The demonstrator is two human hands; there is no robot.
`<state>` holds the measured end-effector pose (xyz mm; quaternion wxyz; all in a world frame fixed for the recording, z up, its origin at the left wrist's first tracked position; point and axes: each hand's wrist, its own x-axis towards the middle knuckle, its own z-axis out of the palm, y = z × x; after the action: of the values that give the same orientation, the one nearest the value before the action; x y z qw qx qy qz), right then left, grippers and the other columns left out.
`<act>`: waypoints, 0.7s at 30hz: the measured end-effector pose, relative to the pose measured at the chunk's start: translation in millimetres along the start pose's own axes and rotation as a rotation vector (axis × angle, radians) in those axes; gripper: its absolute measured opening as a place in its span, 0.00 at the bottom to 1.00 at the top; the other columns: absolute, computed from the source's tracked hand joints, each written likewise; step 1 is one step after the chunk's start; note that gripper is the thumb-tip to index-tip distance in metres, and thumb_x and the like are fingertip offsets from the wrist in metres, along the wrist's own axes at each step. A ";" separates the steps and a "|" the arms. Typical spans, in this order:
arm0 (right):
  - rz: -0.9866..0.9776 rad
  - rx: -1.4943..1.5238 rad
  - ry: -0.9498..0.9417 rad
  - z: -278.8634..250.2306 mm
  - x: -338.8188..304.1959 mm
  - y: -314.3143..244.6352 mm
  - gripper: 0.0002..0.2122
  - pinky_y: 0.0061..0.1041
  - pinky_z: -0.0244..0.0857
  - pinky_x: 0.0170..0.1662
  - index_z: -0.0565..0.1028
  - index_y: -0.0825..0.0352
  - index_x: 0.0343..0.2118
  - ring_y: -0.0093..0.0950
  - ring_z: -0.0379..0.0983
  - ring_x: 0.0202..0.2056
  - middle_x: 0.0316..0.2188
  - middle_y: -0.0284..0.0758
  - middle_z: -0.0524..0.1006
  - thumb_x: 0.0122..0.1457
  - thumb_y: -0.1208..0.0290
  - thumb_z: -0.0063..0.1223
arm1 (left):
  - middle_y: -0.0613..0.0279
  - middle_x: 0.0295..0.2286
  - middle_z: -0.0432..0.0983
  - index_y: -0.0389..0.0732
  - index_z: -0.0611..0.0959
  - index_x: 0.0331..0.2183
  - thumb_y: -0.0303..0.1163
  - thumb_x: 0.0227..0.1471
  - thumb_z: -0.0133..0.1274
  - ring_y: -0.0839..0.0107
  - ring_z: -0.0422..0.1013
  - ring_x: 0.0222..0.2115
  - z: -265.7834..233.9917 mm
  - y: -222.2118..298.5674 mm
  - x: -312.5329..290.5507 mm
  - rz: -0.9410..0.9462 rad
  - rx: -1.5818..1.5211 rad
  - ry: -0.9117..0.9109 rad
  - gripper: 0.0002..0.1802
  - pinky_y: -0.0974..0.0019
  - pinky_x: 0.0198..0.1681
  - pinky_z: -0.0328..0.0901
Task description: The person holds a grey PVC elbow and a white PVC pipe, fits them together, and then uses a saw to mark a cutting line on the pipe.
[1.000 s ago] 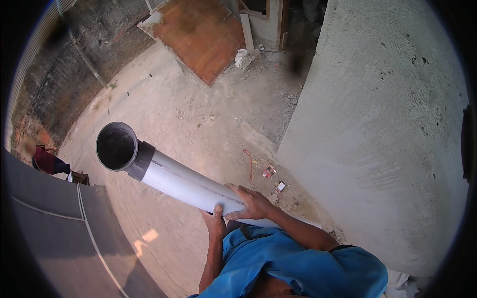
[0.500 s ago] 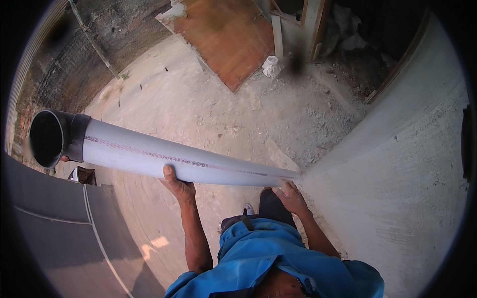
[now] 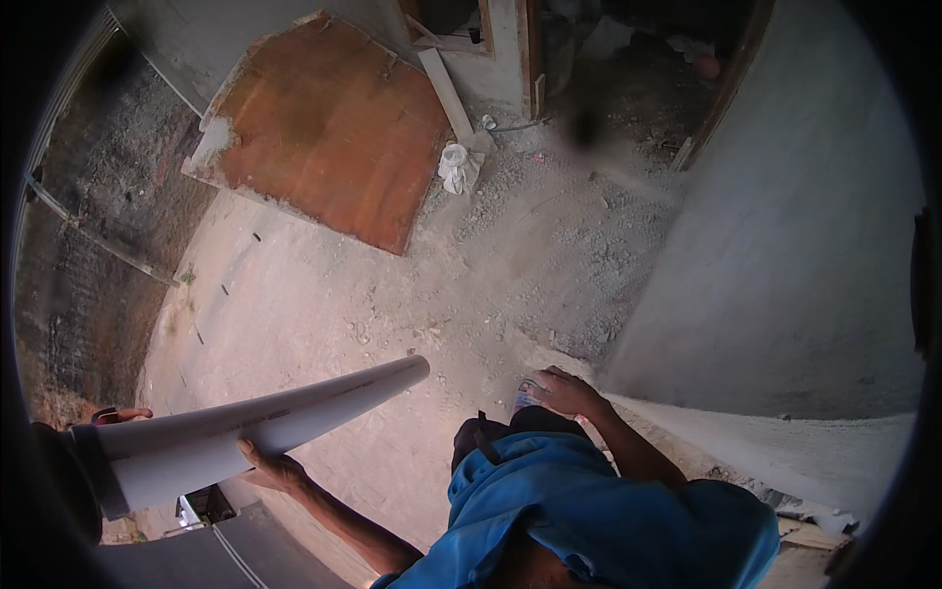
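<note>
A long grey plastic pipe [image 3: 324, 407] slants across the lower left, its free end pointing up and right over the ground. On its near-left end sits a black elbow fitting [image 3: 96, 471], partly lost in the dark rim. My left hand [image 3: 273, 466] grips the pipe from the near side, thumb on top and the other fingers hidden beneath. My right hand [image 3: 564, 391] is off the pipe, near my legs, with its fingers extended. Just beside its fingertips shows a greyish patterned thing [image 3: 526, 395], perhaps footwear; I cannot tell whether they touch. Another person's hand [image 3: 126, 415] shows behind the pipe.
A brown wooden board [image 3: 329, 128] lies ahead, with a white bag [image 3: 457, 169] by its right corner. Rubble [image 3: 589, 245] covers the ground toward a dark doorway. A plastered wall [image 3: 785, 265] rises close on the right; a grey surface [image 3: 186, 562] lies at lower left.
The pipe has swung and shifted left, its far end leaving the right wall. My right hand has come off it; my left hand has moved left and down with it. The view has turned.
</note>
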<state>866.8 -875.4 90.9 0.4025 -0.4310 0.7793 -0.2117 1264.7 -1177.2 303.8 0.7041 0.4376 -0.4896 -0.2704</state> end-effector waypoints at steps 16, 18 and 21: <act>0.160 -0.098 0.039 -148.6 249.2 -64.6 0.20 0.45 0.72 0.51 0.78 0.66 0.46 0.48 0.78 0.49 0.44 0.49 0.81 0.65 0.52 0.50 | 0.41 0.60 0.61 0.30 0.59 0.67 0.53 0.35 0.75 0.47 0.58 0.63 321.2 -136.2 70.7 -0.173 0.373 -0.627 0.67 0.47 0.67 0.53; 0.250 -0.049 0.107 -153.8 248.2 -42.9 0.20 0.44 0.73 0.47 0.79 0.68 0.40 0.49 0.80 0.42 0.37 0.49 0.83 0.64 0.52 0.51 | 0.43 0.56 0.64 0.31 0.62 0.64 0.49 0.33 0.75 0.49 0.62 0.59 369.3 -137.6 80.7 -0.251 0.331 -0.796 0.64 0.48 0.63 0.57; 0.438 0.116 0.324 -138.1 234.5 16.4 0.18 0.43 0.75 0.42 0.79 0.69 0.35 0.47 0.82 0.34 0.31 0.46 0.83 0.62 0.55 0.53 | 0.43 0.56 0.66 0.31 0.62 0.64 0.51 0.35 0.76 0.49 0.64 0.58 428.0 -161.5 85.3 -0.280 0.290 -1.016 0.64 0.49 0.61 0.61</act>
<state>675.4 -1066.5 56.4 0.3330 -0.1888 0.8947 -0.2301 908.0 -1472.7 259.2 0.2687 0.4052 -0.7376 -0.4686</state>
